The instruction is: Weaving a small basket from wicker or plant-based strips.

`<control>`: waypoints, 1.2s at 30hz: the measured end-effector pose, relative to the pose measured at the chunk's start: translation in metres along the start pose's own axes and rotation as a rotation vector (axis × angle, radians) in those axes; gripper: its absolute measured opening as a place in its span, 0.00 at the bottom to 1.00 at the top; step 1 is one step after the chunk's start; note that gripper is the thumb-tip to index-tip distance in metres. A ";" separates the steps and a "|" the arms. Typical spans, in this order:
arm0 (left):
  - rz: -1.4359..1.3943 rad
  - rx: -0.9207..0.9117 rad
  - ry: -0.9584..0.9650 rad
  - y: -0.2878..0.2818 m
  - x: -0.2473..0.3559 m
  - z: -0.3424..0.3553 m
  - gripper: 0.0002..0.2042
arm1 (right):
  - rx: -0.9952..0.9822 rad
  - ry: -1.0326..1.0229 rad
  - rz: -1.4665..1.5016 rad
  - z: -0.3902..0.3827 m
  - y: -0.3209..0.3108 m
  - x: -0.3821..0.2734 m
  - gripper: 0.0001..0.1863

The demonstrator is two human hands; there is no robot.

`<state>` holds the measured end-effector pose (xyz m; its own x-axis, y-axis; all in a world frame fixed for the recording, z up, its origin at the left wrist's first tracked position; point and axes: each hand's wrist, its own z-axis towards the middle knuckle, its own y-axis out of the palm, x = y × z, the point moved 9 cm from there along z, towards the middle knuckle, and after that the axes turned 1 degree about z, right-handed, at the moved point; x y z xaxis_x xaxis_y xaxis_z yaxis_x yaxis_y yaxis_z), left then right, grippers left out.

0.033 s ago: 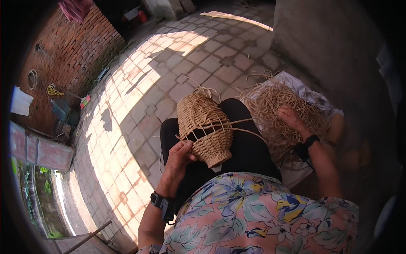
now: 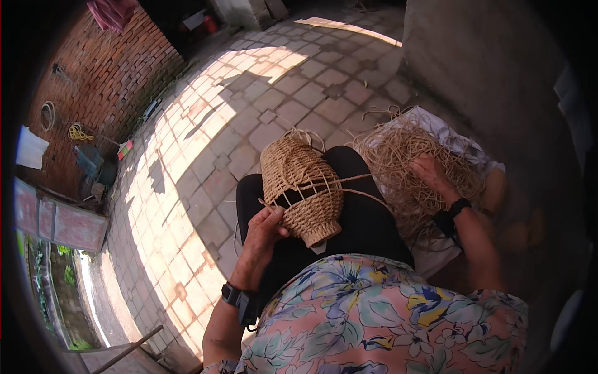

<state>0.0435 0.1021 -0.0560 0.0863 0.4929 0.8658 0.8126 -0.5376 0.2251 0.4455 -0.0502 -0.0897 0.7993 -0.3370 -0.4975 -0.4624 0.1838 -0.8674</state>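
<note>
A tan woven basket (image 2: 291, 163), vase-shaped, lies on my dark-trousered lap with its narrow end towards me. Bare ribs cross a gap in its weave, and loose strands run from the gap to the right. My left hand (image 2: 266, 225) pinches the basket's left side beside that gap. To the right, my right hand (image 2: 431, 172) is closed at a tangled heap of straw-coloured cord (image 2: 398, 146), seemingly around a strand; its fingertips are partly hidden.
The cord heap rests on white sheeting (image 2: 468, 146) at my right, near a grey wall (image 2: 479, 68). Paving tiles (image 2: 255, 100), partly sunlit, stretch ahead and left. A brick wall (image 2: 112, 68) stands at far left, with a coiled rope (image 2: 48, 116) hanging on it.
</note>
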 end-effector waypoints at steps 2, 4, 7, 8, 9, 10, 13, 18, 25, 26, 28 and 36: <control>0.000 0.011 0.016 -0.001 0.001 0.001 0.09 | 0.107 -0.071 -0.077 0.009 0.001 -0.009 0.13; -0.009 0.012 0.005 -0.002 0.002 0.001 0.09 | 0.309 -0.242 -0.031 0.021 -0.006 -0.069 0.15; -0.024 0.010 -0.009 -0.004 -0.002 -0.001 0.09 | 0.263 -0.490 0.179 0.014 -0.006 -0.188 0.14; -0.029 0.008 0.002 -0.003 -0.001 -0.001 0.09 | 0.174 -0.556 0.207 0.010 0.002 -0.213 0.11; -0.029 0.008 0.005 -0.002 0.001 0.001 0.09 | 0.093 -0.552 0.267 0.009 0.012 -0.220 0.12; -0.020 0.008 0.015 -0.001 0.003 0.003 0.09 | 0.010 -0.546 0.326 0.008 0.020 -0.223 0.14; -0.038 0.003 0.042 -0.006 0.000 0.005 0.09 | -0.118 -0.425 0.461 -0.001 0.027 -0.194 0.14; -0.054 -0.012 0.065 -0.005 0.006 0.003 0.09 | 0.059 0.008 0.074 -0.030 0.002 0.042 0.15; -0.045 -0.023 0.058 -0.004 0.006 0.006 0.09 | 0.253 0.026 -0.157 -0.014 -0.010 0.025 0.18; -0.044 -0.026 0.052 -0.003 0.005 0.005 0.09 | 0.247 -0.090 0.024 0.003 -0.008 -0.029 0.16; -0.038 -0.026 0.040 -0.002 0.004 0.005 0.09 | 0.200 -0.349 0.259 0.007 -0.009 -0.142 0.09; -0.065 -0.030 0.038 -0.002 0.002 0.007 0.09 | 0.139 -0.436 0.302 0.001 0.013 -0.170 0.07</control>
<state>0.0457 0.1089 -0.0580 0.0117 0.5011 0.8653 0.7982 -0.5259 0.2938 0.3042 0.0107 -0.0163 0.7374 0.1583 -0.6567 -0.6647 0.3430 -0.6637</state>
